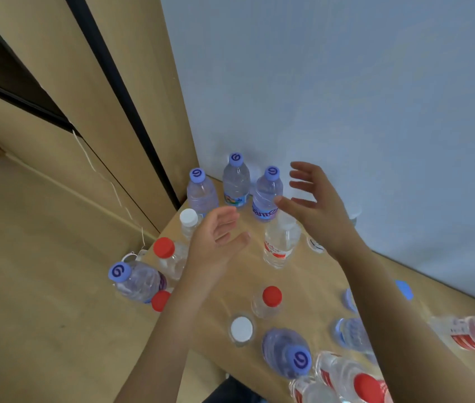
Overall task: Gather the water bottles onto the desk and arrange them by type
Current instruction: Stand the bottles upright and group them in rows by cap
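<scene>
I see both hands raised over the wooden desk (311, 286), holding nothing: the left hand (216, 242) is loosely spread, palm inward, and the right hand (314, 205) has its fingers splayed. Three purple-capped bottles (236, 181) stand together at the desk's far corner. Red-capped bottles (268, 303) and white-capped bottles (241, 330) stand scattered nearer me, mixed with more purple-capped ones

My bench (311, 289) is light wood and sits right in a corner. There's a plain pale blue-grey wall (346, 82) behind it and tan wood panels (131, 91) on the left, split by a black strip (120, 91). Floor (41, 286) is tan too, lighting's soft and even.
</scene>
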Tool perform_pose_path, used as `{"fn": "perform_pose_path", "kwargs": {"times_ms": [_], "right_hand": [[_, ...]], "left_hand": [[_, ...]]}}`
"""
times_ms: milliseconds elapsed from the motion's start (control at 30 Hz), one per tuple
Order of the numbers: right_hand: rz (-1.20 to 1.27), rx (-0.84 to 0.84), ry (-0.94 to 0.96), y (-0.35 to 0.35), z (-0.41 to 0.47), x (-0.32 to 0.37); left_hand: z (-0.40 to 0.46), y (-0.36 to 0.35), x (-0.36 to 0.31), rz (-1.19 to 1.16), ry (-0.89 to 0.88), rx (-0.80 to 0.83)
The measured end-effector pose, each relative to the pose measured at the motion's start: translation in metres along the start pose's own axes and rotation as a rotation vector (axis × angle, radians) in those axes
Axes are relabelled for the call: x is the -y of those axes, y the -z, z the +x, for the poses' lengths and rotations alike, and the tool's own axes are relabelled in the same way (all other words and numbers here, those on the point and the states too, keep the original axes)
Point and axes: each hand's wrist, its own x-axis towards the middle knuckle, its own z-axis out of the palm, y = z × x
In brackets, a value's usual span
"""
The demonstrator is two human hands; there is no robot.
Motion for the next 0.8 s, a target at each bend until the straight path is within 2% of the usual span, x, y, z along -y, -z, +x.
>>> {"fn": "perform_pose_path", "kwargs": {"times_ms": [200,600,800], "right_hand": [[-0.113,-0.016,-0.064,-0.001,0.037,-0.023],[-0.282,0.087,-0.136,-0.014,0.086,-0.063],[-0.356,0.117,-0.073,-0.026,0.09,-0.07]], "left_hand": [[0.036,-0.022,0.007,0.012,0.061,0.092],[0.066,-0.021,0.022,0.037,0.103,0.034],[0.074,-0.02,0.026,0.037,0.119,0.016]]}}
